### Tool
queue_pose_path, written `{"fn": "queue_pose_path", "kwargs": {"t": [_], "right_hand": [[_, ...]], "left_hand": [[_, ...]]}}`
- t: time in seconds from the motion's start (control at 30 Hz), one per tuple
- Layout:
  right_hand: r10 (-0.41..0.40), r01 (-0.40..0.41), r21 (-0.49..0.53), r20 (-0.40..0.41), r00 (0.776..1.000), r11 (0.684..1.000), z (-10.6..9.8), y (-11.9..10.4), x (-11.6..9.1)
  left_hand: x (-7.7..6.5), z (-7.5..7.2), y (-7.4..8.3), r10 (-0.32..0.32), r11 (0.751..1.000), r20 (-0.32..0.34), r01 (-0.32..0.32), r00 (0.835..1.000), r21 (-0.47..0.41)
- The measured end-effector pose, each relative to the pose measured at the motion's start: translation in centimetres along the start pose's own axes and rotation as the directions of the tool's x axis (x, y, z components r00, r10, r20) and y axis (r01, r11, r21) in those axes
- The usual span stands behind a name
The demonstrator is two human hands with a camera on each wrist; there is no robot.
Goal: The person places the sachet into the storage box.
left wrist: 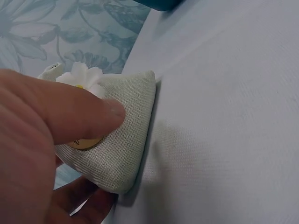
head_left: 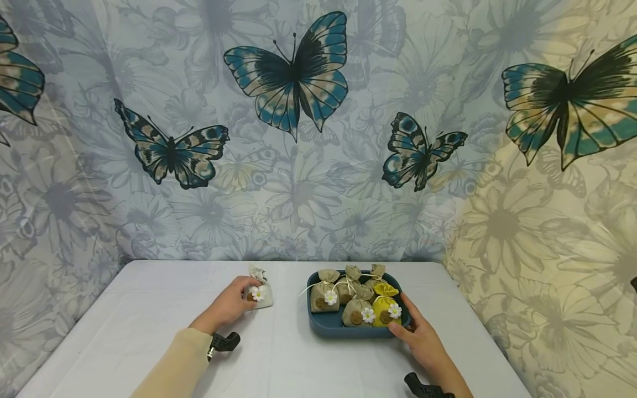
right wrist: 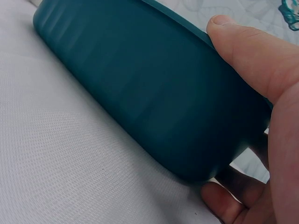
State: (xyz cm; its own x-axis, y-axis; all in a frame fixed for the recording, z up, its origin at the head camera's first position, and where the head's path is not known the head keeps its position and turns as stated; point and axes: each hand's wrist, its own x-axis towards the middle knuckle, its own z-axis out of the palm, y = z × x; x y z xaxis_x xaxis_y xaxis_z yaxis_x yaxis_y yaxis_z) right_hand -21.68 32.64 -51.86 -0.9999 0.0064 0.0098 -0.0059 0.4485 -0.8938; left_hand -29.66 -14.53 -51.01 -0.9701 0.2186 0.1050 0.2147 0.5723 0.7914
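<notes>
At the left, my left hand [head_left: 230, 303] grips a small pale cloth sachet [head_left: 266, 297] with a white flower and a round brown tag. In the left wrist view the thumb [left wrist: 93, 114] lies across the sachet's front [left wrist: 126, 130] and fingers show behind and below it; its lower edge is right at the white cloth. My right hand [head_left: 423, 340] holds the right end of a blue tray [head_left: 338, 332], thumb at the rim and other fingers around the outer side. Inside the tray sit several grey-beige sachets [head_left: 318, 304] and a yellow sachet [head_left: 380, 304].
A white cloth [head_left: 278, 359] covers the table, whose far edge meets a curtain [head_left: 298, 221] printed with butterflies and flowers. The tray stands right of centre, with a stretch of tabletop between it and the pale sachet. Black camera mounts [head_left: 226, 341] sit at both wrists.
</notes>
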Motion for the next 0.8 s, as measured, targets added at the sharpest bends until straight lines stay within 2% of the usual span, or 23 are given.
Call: {"fn": "queue_pose_path", "kwargs": {"t": [0.1,0.27,0.6,0.67,0.8], "right_hand": [[-0.003,0.003,-0.001,0.003,1.0,1.0,0.01,-0.03,-0.01],[-0.002,0.002,-0.008,0.002,1.0,1.0,-0.03,-0.23,-0.01],[0.002,-0.002,-0.03,0.002,1.0,1.0,-0.13,-0.15,-0.02],[0.004,-0.004,-0.026,0.001,1.0,1.0,-0.11,-0.11,0.0],[0.006,-0.006,-0.015,0.004,1.0,1.0,-0.08,-0.16,-0.05]], "left_hand": [[-0.22,0.13,0.06,0.029,0.999,0.016,-0.029,0.999,0.026],[-0.41,0.36,0.05,0.059,0.988,0.033,-0.063,0.998,0.141],[-0.42,0.78,0.18,0.041,0.963,0.038,-0.05,0.998,0.264],[-0.5,0.75,0.36,0.034,0.964,0.049,-0.046,0.998,0.262],[-0.8,0.65,0.74,-0.005,0.981,0.079,-0.01,0.997,0.192]]}}
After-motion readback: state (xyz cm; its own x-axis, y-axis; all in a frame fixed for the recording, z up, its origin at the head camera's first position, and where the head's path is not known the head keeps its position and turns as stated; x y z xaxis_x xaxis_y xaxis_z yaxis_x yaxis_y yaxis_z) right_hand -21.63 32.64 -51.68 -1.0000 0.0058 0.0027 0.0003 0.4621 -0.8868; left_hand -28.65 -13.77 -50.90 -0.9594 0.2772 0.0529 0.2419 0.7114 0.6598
